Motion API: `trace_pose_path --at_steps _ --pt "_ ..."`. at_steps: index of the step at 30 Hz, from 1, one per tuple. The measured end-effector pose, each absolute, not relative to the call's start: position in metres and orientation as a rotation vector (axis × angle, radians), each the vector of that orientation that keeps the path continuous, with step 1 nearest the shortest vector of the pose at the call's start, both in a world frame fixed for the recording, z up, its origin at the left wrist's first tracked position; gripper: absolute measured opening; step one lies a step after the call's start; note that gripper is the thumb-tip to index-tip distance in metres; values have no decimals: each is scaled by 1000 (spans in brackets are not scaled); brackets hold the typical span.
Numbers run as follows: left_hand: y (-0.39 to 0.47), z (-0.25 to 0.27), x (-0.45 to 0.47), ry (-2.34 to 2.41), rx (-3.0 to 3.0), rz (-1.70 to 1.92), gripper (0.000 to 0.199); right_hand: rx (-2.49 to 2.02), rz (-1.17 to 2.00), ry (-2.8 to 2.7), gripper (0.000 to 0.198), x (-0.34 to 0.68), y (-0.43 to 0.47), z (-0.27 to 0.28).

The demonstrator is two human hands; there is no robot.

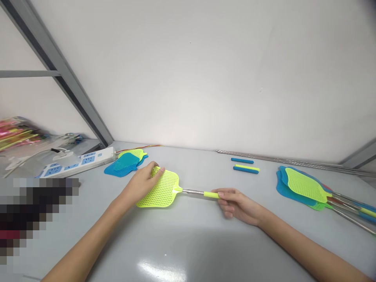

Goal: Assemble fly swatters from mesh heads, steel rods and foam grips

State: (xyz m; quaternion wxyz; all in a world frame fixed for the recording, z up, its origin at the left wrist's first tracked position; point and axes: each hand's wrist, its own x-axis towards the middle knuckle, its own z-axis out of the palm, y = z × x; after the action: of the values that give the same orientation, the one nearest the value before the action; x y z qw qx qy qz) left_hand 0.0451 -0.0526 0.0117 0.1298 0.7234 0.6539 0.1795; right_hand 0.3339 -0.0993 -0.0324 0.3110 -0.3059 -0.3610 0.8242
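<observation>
A yellow-green fly swatter (164, 188) lies across the middle of my view, its perforated head to the left and a short metal rod leading to a yellow grip sleeve on the right. My left hand (147, 178) is closed on the left side of the head, thumb on top. With thumb and fingers, my right hand (235, 201) pinches the end of the yellow sleeve. Behind my left hand, loose blue and yellow swatter heads (122, 166) are stacked. Beyond my right hand lie two blue sleeves and a yellow one (246, 169).
Assembled swatters (308, 188) are piled at the right. Thin metal rods (279, 159) run along the wall. A white power strip (85, 161) with a plug sits at the left, near bagged colourful items (17, 133). Grey metal frame posts (64, 78) flank the grey table (205, 243).
</observation>
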Motion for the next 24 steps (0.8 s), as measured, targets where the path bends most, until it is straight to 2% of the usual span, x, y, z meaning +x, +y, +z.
trace_pose_path --at_steps 4,10,17,24 --pt "-62 20 52 1780 2162 552 35 -853 2068 -845 21 347 -102 -33" --pt "-76 13 71 1593 2206 628 31 -948 1790 -707 13 377 -109 -36" --pt "-90 -7 99 1235 2173 546 30 -1038 1408 -671 20 409 -106 -32" --pt "-87 -8 99 1223 2206 458 31 -1064 962 -583 30 453 -95 -20"
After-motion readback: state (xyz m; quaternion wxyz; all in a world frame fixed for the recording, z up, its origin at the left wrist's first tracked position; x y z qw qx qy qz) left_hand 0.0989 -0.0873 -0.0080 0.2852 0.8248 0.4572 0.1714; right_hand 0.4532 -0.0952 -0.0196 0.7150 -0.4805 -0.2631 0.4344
